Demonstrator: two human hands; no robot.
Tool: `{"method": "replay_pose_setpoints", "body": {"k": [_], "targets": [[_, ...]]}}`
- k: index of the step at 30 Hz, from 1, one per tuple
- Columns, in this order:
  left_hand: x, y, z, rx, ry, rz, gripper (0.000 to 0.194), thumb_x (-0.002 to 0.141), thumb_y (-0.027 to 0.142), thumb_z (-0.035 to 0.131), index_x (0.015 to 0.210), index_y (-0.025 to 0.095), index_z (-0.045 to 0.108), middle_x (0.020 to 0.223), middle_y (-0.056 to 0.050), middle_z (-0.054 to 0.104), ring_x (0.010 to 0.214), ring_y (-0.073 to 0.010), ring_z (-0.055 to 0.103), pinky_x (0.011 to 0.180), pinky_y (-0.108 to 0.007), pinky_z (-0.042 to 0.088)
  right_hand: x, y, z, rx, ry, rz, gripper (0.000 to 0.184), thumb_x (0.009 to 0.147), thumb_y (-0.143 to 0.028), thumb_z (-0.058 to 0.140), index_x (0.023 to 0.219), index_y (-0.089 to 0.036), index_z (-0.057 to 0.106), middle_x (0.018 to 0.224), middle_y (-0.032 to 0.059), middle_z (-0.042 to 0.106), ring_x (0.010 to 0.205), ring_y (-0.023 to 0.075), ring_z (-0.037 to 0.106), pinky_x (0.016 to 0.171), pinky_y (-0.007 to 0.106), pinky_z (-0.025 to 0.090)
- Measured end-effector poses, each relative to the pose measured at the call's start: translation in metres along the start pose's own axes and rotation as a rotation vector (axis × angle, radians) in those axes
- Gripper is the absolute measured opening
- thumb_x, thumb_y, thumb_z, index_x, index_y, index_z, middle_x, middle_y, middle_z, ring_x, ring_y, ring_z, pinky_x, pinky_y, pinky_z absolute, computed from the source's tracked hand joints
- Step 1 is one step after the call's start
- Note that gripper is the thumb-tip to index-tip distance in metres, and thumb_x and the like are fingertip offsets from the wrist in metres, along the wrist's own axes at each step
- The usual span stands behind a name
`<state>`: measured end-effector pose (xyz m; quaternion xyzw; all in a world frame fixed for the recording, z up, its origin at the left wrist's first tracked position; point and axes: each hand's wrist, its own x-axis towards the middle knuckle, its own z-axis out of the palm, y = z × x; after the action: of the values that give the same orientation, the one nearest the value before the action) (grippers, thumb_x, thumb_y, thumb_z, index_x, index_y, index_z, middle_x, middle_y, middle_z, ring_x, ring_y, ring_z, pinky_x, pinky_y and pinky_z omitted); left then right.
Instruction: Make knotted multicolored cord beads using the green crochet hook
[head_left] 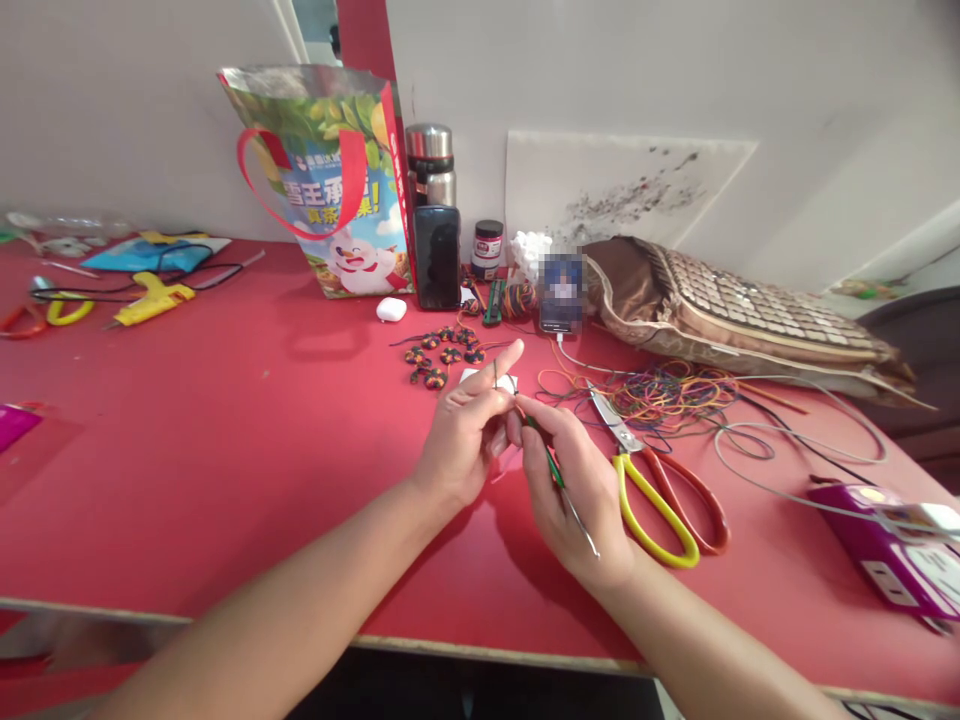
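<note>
In my right hand (581, 475) is a thin metal crochet hook with a green grip (556, 468), held like a pen, its back end slanting down toward my wrist. My left hand (465, 430) pinches dark yarn (496, 374) between thumb and fingers, and a strand loops round its raised index finger. The hook's front end meets the yarn at my left fingertips, where the fingers hide the stitches. Behind my hands lie several small round crocheted pieces (450, 355) in dark and orange yarn. A white item (507, 383) is partly hidden behind my left hand.
Large scissors (656, 500) lie right of my hand, beside tangled coloured yarn (667, 395). A shopping bag (330, 190), steel flask (430, 160), dark phone (437, 258) and brown cushion (720, 310) stand behind. A yellow glue gun (154, 298) is at left, a purple box (885, 545) at right.
</note>
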<state>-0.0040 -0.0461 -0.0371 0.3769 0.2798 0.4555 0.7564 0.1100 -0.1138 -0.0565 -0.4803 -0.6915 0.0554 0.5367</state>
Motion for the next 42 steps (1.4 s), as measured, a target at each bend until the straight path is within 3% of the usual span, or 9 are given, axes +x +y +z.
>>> {"method": "replay_pose_setpoints", "body": {"k": [5, 15, 21, 26, 31, 35, 42], "targets": [[0.0, 0.004, 0.002, -0.116, -0.039, -0.069, 0.073, 0.077, 0.017, 0.061, 0.15, 0.015, 0.054, 0.048, 0.006, 0.055, 0.039, -0.0052, 0.034, 0.043, -0.017, 0.026, 0.001, 0.001, -0.002, 0.037, -0.021, -0.056, 0.043, 0.098, -0.005, 0.053, 0.138, -0.02, 0.054, 0.105, 0.0076, 0.068, 0.093, 0.0169, 0.065, 0.084, 0.03, 0.055], [-0.001, 0.012, -0.001, -0.235, -0.079, -0.128, 0.074, 0.078, 0.012, 0.057, 0.151, 0.017, 0.052, 0.048, 0.007, 0.056, 0.037, -0.0049, 0.03, 0.043, -0.015, 0.029, 0.003, 0.001, -0.004, 0.155, -0.021, -0.027, 0.041, 0.096, -0.004, 0.053, 0.133, -0.021, 0.06, 0.101, 0.0062, 0.066, 0.089, 0.0168, 0.065, 0.08, 0.032, 0.056], [-0.001, 0.01, -0.004, -0.205, -0.12, -0.09, 0.075, 0.079, 0.013, 0.056, 0.153, 0.016, 0.049, 0.049, 0.006, 0.058, 0.038, -0.0066, 0.03, 0.05, -0.019, 0.045, -0.002, -0.001, -0.002, 0.339, 0.087, 0.208, 0.033, 0.099, -0.014, 0.057, 0.13, -0.024, 0.061, 0.106, 0.0065, 0.072, 0.088, 0.0179, 0.072, 0.074, 0.033, 0.061], [0.001, 0.008, -0.008, -0.174, -0.132, -0.084, 0.076, 0.08, 0.015, 0.055, 0.156, 0.017, 0.045, 0.049, 0.007, 0.056, 0.039, -0.0081, 0.03, 0.048, -0.022, 0.047, 0.003, -0.002, -0.002, 0.45, 0.111, 0.359, 0.024, 0.098, -0.02, 0.063, 0.121, -0.023, 0.067, 0.1, 0.0046, 0.077, 0.079, 0.0161, 0.074, 0.069, 0.031, 0.063], [0.001, 0.009, -0.008, -0.172, -0.153, -0.083, 0.077, 0.08, 0.016, 0.055, 0.156, 0.018, 0.045, 0.05, 0.007, 0.054, 0.04, -0.01, 0.031, 0.046, -0.026, 0.049, 0.006, -0.002, -0.002, 0.472, 0.112, 0.365, 0.016, 0.098, -0.021, 0.064, 0.113, -0.023, 0.07, 0.081, 0.0004, 0.075, 0.064, 0.0144, 0.07, 0.063, 0.03, 0.061], [0.001, 0.011, -0.006, -0.181, -0.175, -0.072, 0.072, 0.08, 0.015, 0.056, 0.152, 0.016, 0.05, 0.048, 0.007, 0.053, 0.041, -0.0105, 0.032, 0.048, -0.027, 0.05, 0.005, -0.002, -0.003, 0.487, 0.135, 0.344, 0.014, 0.099, -0.022, 0.063, 0.111, -0.022, 0.07, 0.089, 0.0036, 0.077, 0.071, 0.016, 0.071, 0.065, 0.032, 0.061], [0.003, 0.012, -0.01, -0.17, -0.239, -0.109, 0.067, 0.078, 0.015, 0.054, 0.144, 0.012, 0.059, 0.048, 0.004, 0.053, 0.042, -0.0112, 0.033, 0.053, -0.031, 0.053, 0.005, 0.002, -0.002, 0.69, 0.123, 0.438, 0.012, 0.1, -0.026, 0.063, 0.108, -0.023, 0.07, 0.093, 0.0039, 0.077, 0.071, 0.015, 0.07, 0.067, 0.032, 0.06]]}}
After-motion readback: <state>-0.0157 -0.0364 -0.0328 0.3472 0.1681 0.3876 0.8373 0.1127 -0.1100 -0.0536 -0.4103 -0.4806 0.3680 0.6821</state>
